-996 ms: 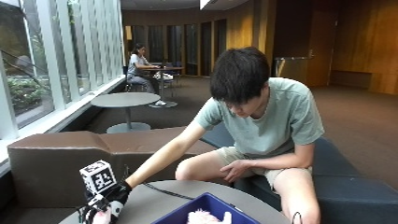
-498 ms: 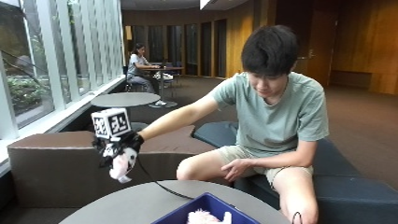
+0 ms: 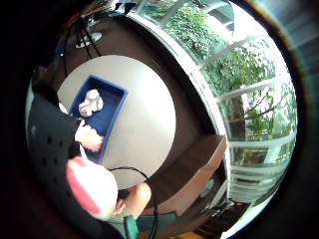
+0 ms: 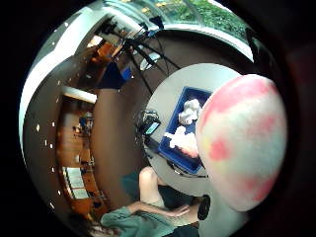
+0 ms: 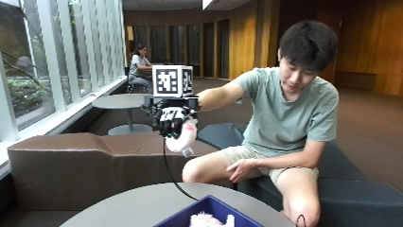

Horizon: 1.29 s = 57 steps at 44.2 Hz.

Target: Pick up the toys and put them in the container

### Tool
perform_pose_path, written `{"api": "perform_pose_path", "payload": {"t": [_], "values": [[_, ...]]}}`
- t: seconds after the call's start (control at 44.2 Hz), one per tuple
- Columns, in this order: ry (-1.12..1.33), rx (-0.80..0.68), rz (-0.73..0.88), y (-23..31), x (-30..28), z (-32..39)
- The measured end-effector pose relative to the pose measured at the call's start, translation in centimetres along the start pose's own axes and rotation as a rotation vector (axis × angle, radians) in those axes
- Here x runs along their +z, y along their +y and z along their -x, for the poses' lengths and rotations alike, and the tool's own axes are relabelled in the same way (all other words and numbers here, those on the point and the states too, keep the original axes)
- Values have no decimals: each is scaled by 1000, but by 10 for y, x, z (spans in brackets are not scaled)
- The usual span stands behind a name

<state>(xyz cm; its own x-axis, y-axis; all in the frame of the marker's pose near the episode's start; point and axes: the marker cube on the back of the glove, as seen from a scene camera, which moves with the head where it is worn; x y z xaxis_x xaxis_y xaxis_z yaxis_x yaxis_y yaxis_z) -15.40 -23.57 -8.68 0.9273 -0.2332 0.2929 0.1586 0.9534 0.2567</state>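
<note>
Looking from outside: we see the gloved right hand raised high above the desk, its fingers curled round a pink and white soft toy that hangs below the palm.
Container, outside view: the blue container sits on the desk near the picture's lower edge, with a pale fluffy toy already showing inside it.
Little finger side view: we look down from well above the round desk; the blue container holds a white toy and a pinkish one, and the held toy fills the space just beside the palm.
Thumb side view: the held toy fills much of this picture, close against the palm, with the container and its two toys far below on the desk.
Progress: we judge at least two toys are in and the one in hand is not yet dropped; whether more toys wait on the desk we cannot tell.
Change: compared with half a second ago, the hand has risen higher and the person sits more upright, with the toy gripped as before.
</note>
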Motion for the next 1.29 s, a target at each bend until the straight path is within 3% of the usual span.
{"api": "perform_pose_path", "payload": {"t": [0.113,0.475,0.724,1.019,1.29], "values": [[15,-66,22,-13,4,42],[119,45,71,-29,57,76],[38,141,416,-18,83,67],[134,80,326,41,31,57],[-60,66,262,75,-5,61]]}}
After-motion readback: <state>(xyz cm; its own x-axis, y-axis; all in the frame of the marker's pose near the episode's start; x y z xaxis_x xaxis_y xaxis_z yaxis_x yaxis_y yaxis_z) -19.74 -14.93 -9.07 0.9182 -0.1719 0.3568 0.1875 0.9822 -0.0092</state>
